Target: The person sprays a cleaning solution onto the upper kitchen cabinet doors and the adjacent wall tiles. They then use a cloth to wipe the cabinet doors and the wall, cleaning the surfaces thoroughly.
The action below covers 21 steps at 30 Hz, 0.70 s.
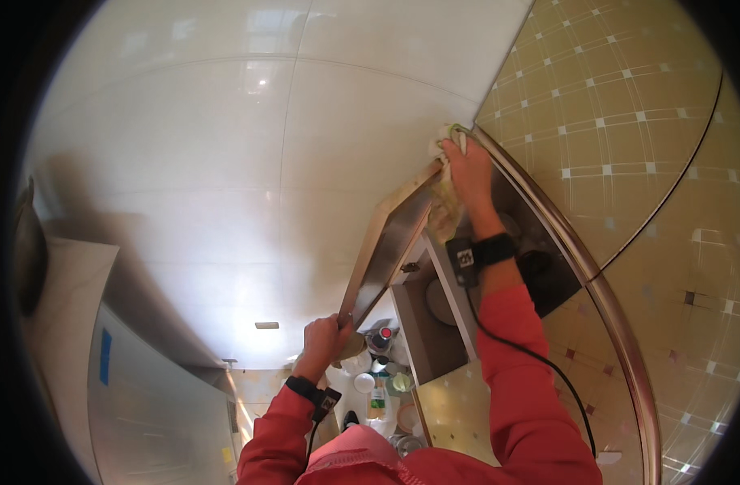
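A wooden cabinet door (373, 242) stands swung open on a hinge (410, 267) in front of me. My left hand (322, 344) grips the door's near end. My right hand (469, 167) holds a crumpled, pale yellowish cloth (444, 209) at the door's far end, close to the wall corner. Part of the cloth hangs down along the inner side of the door. Both wrists wear black straps with small boxes and cables. Behind my right forearm, the cabinet interior (452, 339) is dim, with a round object partly hidden inside.
White tiles (224, 151) cover the wall ahead. A copper-coloured trim (588, 267) edges the patterned yellow surface (618, 151), crossed by a dark cable (667, 197). Low down stand a bottle (377, 397), a red-capped bottle (381, 341) and several containers. A grey panel (151, 400) rises at left.
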Available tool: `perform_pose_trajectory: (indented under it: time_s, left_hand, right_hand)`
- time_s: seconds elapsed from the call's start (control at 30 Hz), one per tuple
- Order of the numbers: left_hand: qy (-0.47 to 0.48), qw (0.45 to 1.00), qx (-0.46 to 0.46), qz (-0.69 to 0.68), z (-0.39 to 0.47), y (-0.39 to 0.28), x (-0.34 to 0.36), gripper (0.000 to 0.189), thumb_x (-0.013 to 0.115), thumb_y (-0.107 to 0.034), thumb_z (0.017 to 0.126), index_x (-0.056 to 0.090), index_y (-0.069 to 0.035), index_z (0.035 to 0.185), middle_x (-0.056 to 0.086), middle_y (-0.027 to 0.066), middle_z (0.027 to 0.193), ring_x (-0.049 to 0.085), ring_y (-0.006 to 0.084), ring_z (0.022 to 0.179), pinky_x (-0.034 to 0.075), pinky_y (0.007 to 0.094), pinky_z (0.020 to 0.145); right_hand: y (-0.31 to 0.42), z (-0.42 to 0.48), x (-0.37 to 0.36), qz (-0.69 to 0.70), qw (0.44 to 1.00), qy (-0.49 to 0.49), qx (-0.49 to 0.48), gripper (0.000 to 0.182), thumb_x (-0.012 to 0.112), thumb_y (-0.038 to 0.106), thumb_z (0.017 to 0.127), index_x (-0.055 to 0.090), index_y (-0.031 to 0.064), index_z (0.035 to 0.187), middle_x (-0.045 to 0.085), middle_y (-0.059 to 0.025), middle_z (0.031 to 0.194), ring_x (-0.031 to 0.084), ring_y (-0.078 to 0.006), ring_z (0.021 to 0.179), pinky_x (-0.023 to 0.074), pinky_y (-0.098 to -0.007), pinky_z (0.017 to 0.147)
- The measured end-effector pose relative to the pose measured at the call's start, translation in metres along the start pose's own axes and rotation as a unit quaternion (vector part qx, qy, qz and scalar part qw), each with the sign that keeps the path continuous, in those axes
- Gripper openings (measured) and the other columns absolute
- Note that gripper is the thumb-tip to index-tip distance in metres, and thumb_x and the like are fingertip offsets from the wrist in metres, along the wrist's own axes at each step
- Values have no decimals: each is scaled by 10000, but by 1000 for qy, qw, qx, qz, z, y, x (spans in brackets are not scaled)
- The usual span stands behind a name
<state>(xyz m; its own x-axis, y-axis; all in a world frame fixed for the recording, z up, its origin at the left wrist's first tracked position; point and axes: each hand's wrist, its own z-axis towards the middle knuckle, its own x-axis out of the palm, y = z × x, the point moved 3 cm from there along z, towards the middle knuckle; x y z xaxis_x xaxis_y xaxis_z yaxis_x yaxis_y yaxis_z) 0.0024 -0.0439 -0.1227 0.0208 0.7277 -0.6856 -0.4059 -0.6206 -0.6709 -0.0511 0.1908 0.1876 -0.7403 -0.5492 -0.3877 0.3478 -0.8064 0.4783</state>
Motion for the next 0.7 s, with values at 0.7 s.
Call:
perform_pose_trajectory:
  time_s: [0.7]
  left_hand:
    - [18, 1000, -9, -7, -9, -17, 13, 375, 580, -404, 820, 670, -54, 718, 626, 170, 638, 622, 353, 619, 492, 443, 605]
  right_hand:
    - [-8, 6, -10, -190, 978, 2, -90, 303, 572, 271, 859, 575, -32, 854, 598, -246, 798, 573, -420, 770, 455, -471, 683]
